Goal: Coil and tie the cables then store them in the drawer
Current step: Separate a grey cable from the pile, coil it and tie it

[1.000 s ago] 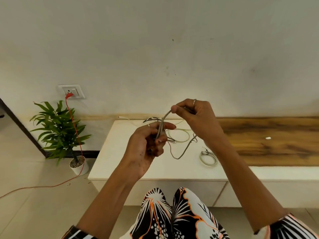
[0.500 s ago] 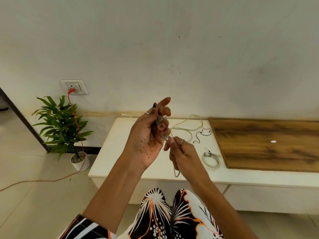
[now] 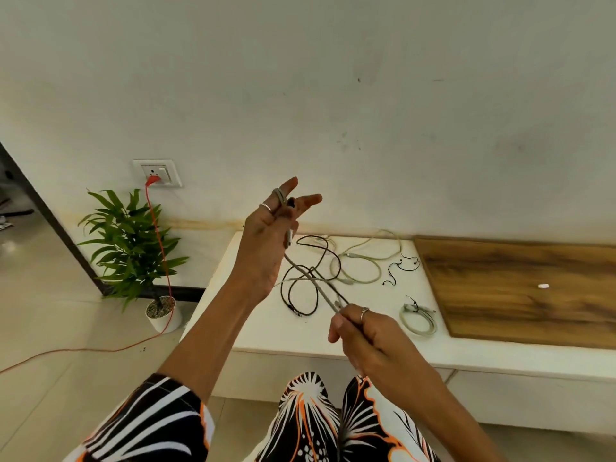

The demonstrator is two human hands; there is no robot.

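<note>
A thin grey cable (image 3: pixel 311 281) runs taut between my two hands. My left hand (image 3: pixel 270 241) is raised, fingers spread upward, with the cable looped over them and held against the palm. My right hand (image 3: pixel 363 331) is lower and pinches the cable's other stretch above the white cabinet (image 3: pixel 266 331). Loose on the cabinet top lie a dark cable (image 3: pixel 301 291), a pale cable (image 3: pixel 363 265) and a thin black wire (image 3: pixel 398 268). A small coiled, tied cable (image 3: pixel 418 320) lies to the right. No open drawer is in view.
A wooden panel (image 3: pixel 520 291) covers the cabinet's right part, with a small white piece (image 3: pixel 543 286) on it. A potted plant (image 3: pixel 133 248) stands on the floor at left. A red cord (image 3: pixel 160 245) hangs from a wall socket (image 3: pixel 156 172) and trails across the floor.
My right hand has pulled down and to the right, drawing the grey cable taut. My left hand has risen with its fingers spread and the cable round them.
</note>
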